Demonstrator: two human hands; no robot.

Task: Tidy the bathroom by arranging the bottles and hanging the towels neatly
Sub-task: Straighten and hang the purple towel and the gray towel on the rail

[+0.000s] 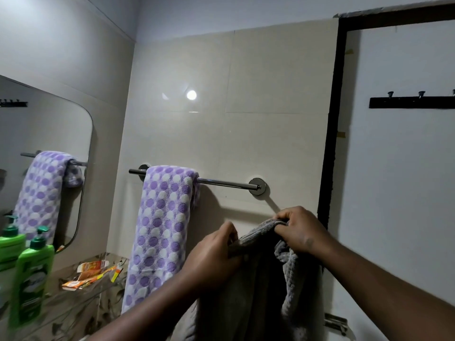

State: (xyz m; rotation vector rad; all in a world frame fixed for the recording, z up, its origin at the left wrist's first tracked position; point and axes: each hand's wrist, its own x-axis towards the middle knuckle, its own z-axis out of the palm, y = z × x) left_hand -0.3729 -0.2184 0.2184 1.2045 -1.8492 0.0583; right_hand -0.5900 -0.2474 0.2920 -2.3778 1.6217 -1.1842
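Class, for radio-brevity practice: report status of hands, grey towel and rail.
Left hand and right hand grip grey towel at top edge, below rail. Dotted towel on rail's left part; right part bare.

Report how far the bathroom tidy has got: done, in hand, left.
Done: the purple dotted towel hangs over the left part of the rail. In hand: the left hand and right hand grip the grey towel by its top edge, below the rail's bare stretch. Left: draping it over the rail, and probably sorting the shelf, where a green pump bottle stands near loose orange cartons.
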